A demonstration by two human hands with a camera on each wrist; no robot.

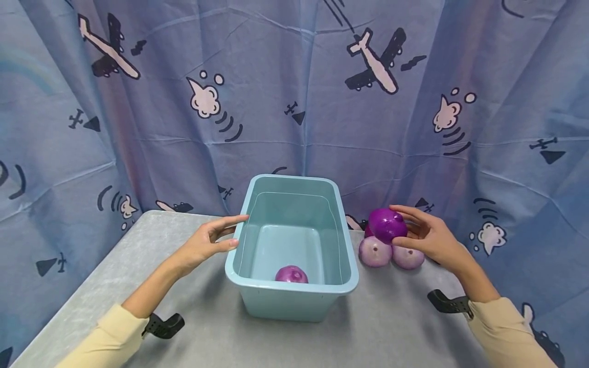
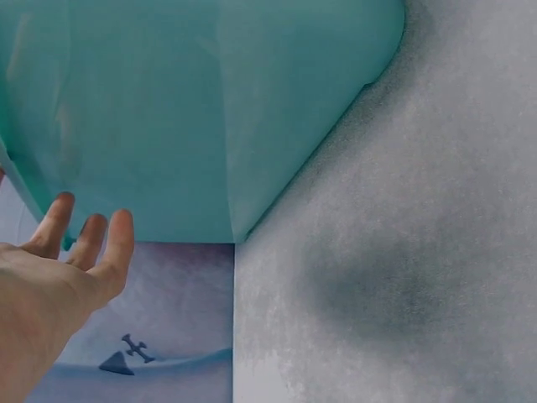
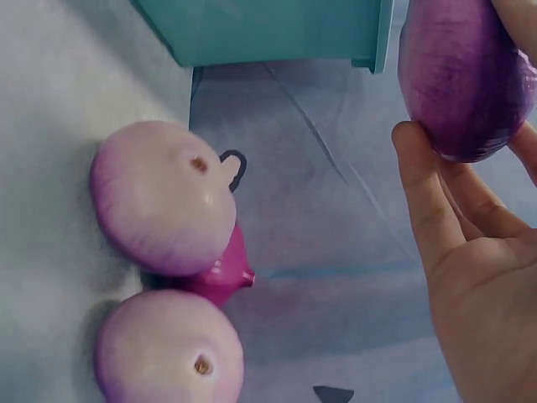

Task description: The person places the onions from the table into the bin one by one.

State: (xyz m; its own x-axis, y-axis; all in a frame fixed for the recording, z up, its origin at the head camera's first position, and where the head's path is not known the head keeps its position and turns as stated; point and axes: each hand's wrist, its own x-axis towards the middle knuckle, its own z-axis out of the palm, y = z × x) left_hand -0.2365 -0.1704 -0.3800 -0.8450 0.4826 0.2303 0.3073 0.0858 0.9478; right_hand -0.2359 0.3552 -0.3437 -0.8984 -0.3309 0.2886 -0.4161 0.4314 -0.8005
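My right hand grips a dark purple onion between thumb and fingers, raised above the table to the right of the bin. Two paler purple-white onions sit below it, and a magenta, pointed-tip object shows partly behind them in the right wrist view. The light teal plastic bin stands mid-table with one purple onion inside at its near end, partly hidden by the front rim. At the bin's left rim is my left hand, its fingers loosely extended and fingertips right at the edge.
A pale grey table bears everything. Close behind it hangs a blue curtain printed with airplanes. Black straps with cameras sit on both wrists, below the hands.
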